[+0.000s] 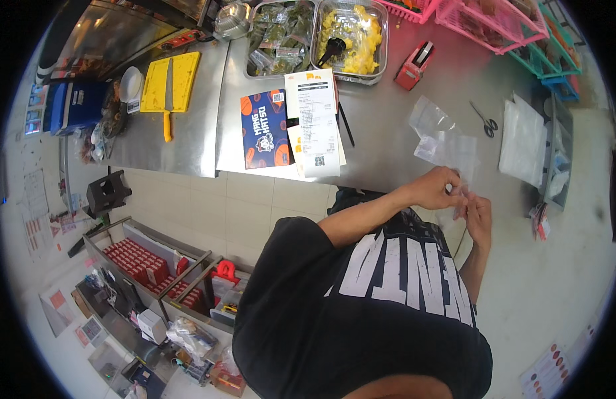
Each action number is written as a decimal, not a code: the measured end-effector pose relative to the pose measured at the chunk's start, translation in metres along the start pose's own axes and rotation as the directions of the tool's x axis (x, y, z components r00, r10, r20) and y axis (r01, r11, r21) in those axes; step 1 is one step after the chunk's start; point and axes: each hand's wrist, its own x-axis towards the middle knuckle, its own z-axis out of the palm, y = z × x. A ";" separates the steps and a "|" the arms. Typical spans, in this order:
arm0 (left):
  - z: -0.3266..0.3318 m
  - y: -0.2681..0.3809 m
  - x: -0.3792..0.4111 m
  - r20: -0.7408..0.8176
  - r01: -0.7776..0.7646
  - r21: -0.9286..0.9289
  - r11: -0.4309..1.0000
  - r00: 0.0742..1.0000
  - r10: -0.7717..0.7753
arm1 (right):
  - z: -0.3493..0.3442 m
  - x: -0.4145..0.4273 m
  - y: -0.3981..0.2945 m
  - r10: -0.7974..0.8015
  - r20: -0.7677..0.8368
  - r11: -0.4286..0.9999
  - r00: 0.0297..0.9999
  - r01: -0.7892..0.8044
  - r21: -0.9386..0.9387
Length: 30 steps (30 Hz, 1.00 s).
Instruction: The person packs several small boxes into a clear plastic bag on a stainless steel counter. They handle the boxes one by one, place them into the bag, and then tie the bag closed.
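My left hand (436, 189) and my right hand (478, 219) meet at the front edge of the steel counter. The fingertips of both pinch thin clear plastic (459, 192), which looks like a small bag; its exact shape is partly hidden by the fingers. Just beyond them, clear plastic bags (440, 137) lie loosely overlapped on the counter. Scissors (484, 120) with dark handles rest to the right of these bags. Farther right is a stack of whitish plastic bags (521, 139). Behind the loose bags stands a red tape dispenser (410, 72).
Beyond the printed receipts (319, 144) and blue box (264, 129) are trays of packed leafy greens (280, 40) and yellow food (370, 37). A knife (169, 95) lies on a yellow cutting board (186, 80). Pink baskets (492, 25) stand at the back right, a grey bin (562, 154) at right.
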 end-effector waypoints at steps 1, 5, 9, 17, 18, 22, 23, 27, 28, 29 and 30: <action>-0.001 -0.008 -0.002 -0.014 0.047 0.032 0.998 0.999 -0.047 | 0.008 0.000 -0.008 -0.005 -0.026 1.000 1.000 0.005 0.012; -0.006 -0.002 -0.008 -0.081 0.258 -0.300 0.918 0.952 -0.294 | 0.022 -0.004 -0.011 0.083 -0.066 0.993 0.994 -0.088 -0.078; 0.004 0.002 -0.013 -0.122 0.350 -0.273 0.896 0.911 -0.393 | 0.043 -0.003 -0.026 0.020 -0.076 0.965 0.997 -0.039 -0.258; -0.026 -0.014 -0.006 -0.422 0.242 0.493 0.835 0.906 -0.013 | -0.095 -0.037 0.060 -0.118 -0.537 0.757 0.835 -0.275 -0.593; -0.028 -0.018 -0.002 -0.429 0.195 0.538 0.820 0.901 0.068 | -0.115 -0.044 0.063 -0.163 -0.569 0.714 0.806 -0.302 -0.632; -0.067 -0.027 0.024 -0.558 0.167 0.456 0.874 0.819 0.135 | -0.124 -0.065 0.059 -0.358 -0.557 0.653 0.750 -0.225 -0.723; -0.083 -0.023 0.026 -0.613 0.192 0.363 0.912 0.786 0.078 | -0.142 -0.075 0.059 -0.290 -0.621 0.746 0.728 -0.234 -0.623; -0.075 0.016 0.031 -0.559 0.044 0.412 0.910 0.801 0.214 | -0.185 -0.114 0.028 -0.388 -0.715 0.688 0.581 -0.334 -0.644; -0.072 0.022 0.032 -0.561 0.044 0.399 0.916 0.802 0.206 | -0.187 -0.116 0.021 -0.420 -0.724 0.662 0.548 -0.361 -0.657; -0.070 0.025 0.033 -0.562 0.043 0.384 0.922 0.803 0.197 | -0.193 -0.118 0.020 -0.384 -0.758 0.665 0.527 -0.412 -0.623; -0.068 0.024 0.035 -0.541 0.107 0.474 0.874 0.818 0.194 | -0.194 -0.123 0.017 -0.341 -0.801 0.672 0.492 -0.469 -0.574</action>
